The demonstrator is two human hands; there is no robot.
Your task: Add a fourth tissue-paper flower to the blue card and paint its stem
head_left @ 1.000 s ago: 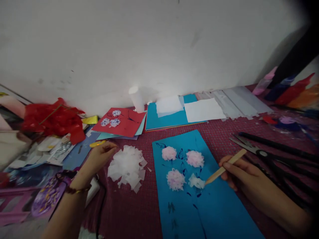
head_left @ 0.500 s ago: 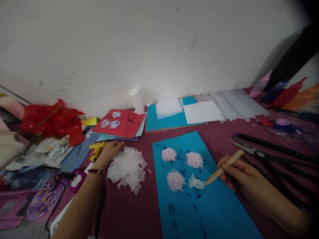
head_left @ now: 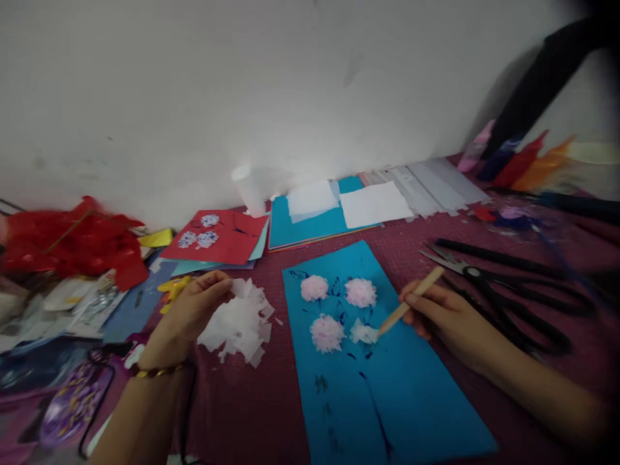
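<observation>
My right hand (head_left: 436, 313) pinches the wooden stick (head_left: 411, 300), its tip against the white flower (head_left: 364, 332) on the blue card (head_left: 387, 387); pushing too hard could tear petals. My left hand (head_left: 206, 297) pinches at the white paper pieces (head_left: 239, 326).

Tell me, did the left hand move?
Yes. Judged against the white pile, the left hand moved right, and its fingertips are now by the pile's far edge.

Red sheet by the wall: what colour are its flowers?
White and blue flowers, clearest in the head view.
</observation>
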